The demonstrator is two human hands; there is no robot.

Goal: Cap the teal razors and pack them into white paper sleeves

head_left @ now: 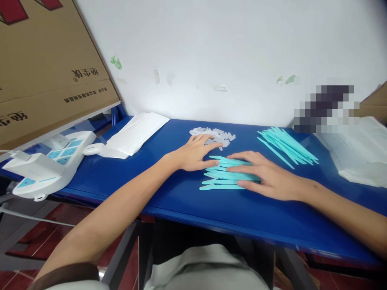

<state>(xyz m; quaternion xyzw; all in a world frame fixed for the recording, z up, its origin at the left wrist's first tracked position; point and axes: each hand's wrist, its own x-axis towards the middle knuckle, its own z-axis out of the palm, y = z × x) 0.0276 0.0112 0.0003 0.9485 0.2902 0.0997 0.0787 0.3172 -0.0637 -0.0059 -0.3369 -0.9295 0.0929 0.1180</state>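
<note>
On the blue table, a row of teal eyebrow razors [217, 187] lies side by side. My right hand [270, 177] rests over their right ends, fingers spread and flat on them. My left hand [195, 153] reaches to a small pile of translucent whitish caps [216, 133] just behind the row. Its fingers are apart, some touching the near side of the pile, and its thumb lies beside the upper razors. I cannot make out anything gripped in it. A second bundle of teal eyebrow razors [287, 146] lies farther right, away from both hands.
White paper-like packets [139, 131] lie at the back left. A white power strip [65, 157] with plugged-in chargers sits at the left edge, below a large cardboard box [45, 60]. Clear plastic bags [363, 149] lie at the right. A white wall [196, 48] closes off the back.
</note>
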